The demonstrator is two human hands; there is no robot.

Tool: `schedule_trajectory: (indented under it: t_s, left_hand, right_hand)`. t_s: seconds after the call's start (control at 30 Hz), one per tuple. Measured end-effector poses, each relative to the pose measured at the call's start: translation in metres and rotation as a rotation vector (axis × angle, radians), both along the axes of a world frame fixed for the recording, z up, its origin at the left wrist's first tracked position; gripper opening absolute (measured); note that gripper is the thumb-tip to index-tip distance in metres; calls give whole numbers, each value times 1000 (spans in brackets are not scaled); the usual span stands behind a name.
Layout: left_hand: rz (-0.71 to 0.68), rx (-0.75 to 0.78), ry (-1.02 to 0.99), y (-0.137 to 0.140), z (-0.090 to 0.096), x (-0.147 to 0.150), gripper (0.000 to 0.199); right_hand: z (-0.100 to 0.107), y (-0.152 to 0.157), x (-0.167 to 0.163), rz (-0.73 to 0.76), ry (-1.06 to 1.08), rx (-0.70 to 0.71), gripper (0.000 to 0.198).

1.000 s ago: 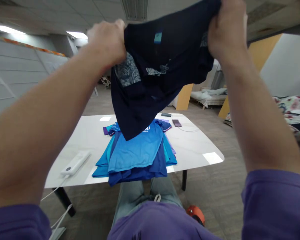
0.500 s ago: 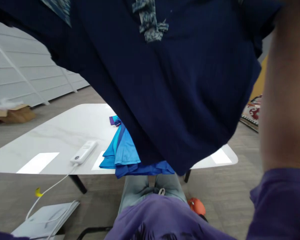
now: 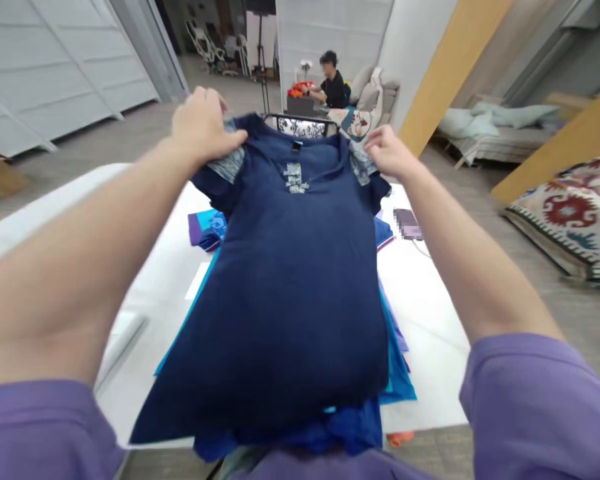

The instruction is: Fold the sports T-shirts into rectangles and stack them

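Note:
A navy short-sleeved T-shirt point(image 3: 305, 287) is stretched out in front of me, its neckline away from me and its hem near the table's front edge. Patterned grey-blue patches mark its shoulders and the front of its neck. My left hand point(image 3: 205, 127) pinches the left shoulder, and my right hand point(image 3: 386, 152) pinches the right one. Beneath it lie other garments, mostly covered: a teal shirt point(image 3: 399, 373), a royal blue one point(image 3: 350, 427) and a blue and purple sleeve point(image 3: 203, 227).
Everything lies on a white table point(image 3: 435, 313). A dark flat object point(image 3: 409, 225) with a cable rests beyond my right forearm, and a white device point(image 3: 123, 340) sits at left. A person point(image 3: 334, 87) is seated in the background beside cushions. An orange item point(image 3: 400, 439) shows below the table edge.
The T-shirt has come down from hanging close before me to lying spread over the other garments. Both hands have come into view, and my view has tilted up to the room.

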State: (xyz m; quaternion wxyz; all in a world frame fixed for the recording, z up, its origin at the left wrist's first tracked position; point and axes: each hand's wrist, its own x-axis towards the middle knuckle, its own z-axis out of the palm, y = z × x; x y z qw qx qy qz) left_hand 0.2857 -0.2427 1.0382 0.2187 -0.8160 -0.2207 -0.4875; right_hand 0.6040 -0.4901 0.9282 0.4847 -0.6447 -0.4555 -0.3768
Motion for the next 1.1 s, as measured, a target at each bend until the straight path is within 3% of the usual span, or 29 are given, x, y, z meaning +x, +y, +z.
schedule_trajectory:
  t_s: [0.1, 0.17, 0.23, 0.3, 0.4, 0.5, 0.67, 0.8, 1.1]
  left_hand:
    - [-72, -56, 17, 32, -94, 58, 86]
    - [-112, -100, 159, 52, -153, 84, 81]
    - [-92, -194, 335, 71, -199, 97, 84]
    - [-70, -255, 428, 88, -229, 99, 89]
    - [-93, -229, 429, 106, -249, 91, 93]
    - [-121, -195, 404, 119, -249, 85, 95]
    - [-76, -176, 380, 158, -223, 81, 93]
    - [-44, -168, 390, 211, -186, 71, 91]
    - [-23, -214, 393, 362, -86, 41, 94]
  right_hand:
    - [-74, 56, 7, -89, 52, -42, 44]
    - [-128, 91, -10, -62, 5, -176, 55]
    - [-179, 119, -36, -13, -45, -358, 71]
    - [-221, 136, -62, -11, -55, -485, 83]
    - [-258, 144, -87, -67, -44, -513, 89]
    - [-264, 149, -94, -98, -30, -485, 92]
    - [-235, 187, -99, -178, -69, -533, 93]
    - [-201, 243, -107, -220, -92, -545, 94]
    - [-106, 387, -125, -81, -87, -487, 101]
